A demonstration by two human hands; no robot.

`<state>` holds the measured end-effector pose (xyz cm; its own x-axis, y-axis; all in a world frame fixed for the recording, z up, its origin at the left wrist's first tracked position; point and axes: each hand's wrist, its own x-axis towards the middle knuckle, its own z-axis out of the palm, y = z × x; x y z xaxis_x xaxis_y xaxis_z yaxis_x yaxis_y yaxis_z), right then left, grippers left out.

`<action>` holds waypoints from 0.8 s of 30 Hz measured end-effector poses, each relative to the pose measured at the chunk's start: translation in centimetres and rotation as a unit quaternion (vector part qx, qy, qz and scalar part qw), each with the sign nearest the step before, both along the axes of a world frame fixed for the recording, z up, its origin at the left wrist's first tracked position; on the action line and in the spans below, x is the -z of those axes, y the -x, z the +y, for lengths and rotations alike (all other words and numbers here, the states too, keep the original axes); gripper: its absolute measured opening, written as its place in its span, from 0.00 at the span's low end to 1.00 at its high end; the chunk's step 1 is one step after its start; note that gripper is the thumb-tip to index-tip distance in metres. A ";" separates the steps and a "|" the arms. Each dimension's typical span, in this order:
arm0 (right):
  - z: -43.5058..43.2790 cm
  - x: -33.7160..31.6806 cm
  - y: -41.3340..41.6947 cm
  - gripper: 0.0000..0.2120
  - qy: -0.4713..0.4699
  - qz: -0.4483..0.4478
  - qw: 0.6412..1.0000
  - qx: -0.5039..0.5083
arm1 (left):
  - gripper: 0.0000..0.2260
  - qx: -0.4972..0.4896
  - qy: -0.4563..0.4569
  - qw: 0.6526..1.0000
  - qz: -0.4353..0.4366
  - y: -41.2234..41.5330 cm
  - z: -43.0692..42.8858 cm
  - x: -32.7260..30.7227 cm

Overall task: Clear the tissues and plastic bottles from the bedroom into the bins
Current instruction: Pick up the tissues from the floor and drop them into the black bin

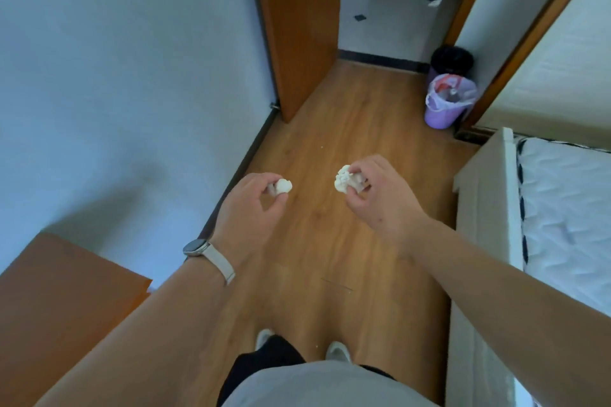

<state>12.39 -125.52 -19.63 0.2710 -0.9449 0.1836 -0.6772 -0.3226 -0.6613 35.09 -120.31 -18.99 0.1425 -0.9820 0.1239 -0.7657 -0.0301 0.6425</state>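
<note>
The left hand (246, 203), a watch (197, 247) on its wrist, pinches a small crumpled tissue (283, 186) between thumb and fingertips. The right hand (377, 195) is curled tight around a larger wad of tissue (344, 179). Both are held out over the wooden floor (330, 129). Right of the right hand lies a bed (562, 208). Beyond it, near the doorway, stand a purple bin (444, 111) with bottles inside and, behind that, a black-lined bin (451, 59). Ahead of the left hand stands an open door (304, 26).
</note>
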 end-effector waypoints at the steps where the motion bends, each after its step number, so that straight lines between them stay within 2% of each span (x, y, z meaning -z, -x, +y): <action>1: -0.4 -0.1 0.8 0.10 -0.004 -0.003 1.000 0.018 | 0.10 0.020 0.005 1.000 -0.004 0.5 -1.2 -0.1; 11: -7.6 0.1 3.7 0.10 -0.026 0.025 0.988 0.149 | 0.11 0.173 0.004 0.985 0.003 1.9 -15.3 1.7; 16: -14.6 -0.4 0.6 0.11 -0.048 0.030 0.976 0.210 | 0.12 0.237 0.024 0.971 0.016 -0.7 -25.0 2.4; 24: -25.6 -2.2 -5.3 0.11 -0.025 0.054 0.965 0.254 | 0.11 0.270 0.020 0.962 0.031 -6.2 -37.9 1.9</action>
<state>17.65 -151.16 -17.45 -0.2140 -0.9681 0.1304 -0.8056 0.0995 -0.5840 41.34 -158.22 -20.87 -0.3784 -0.9098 0.1705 -0.6230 0.3866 0.6800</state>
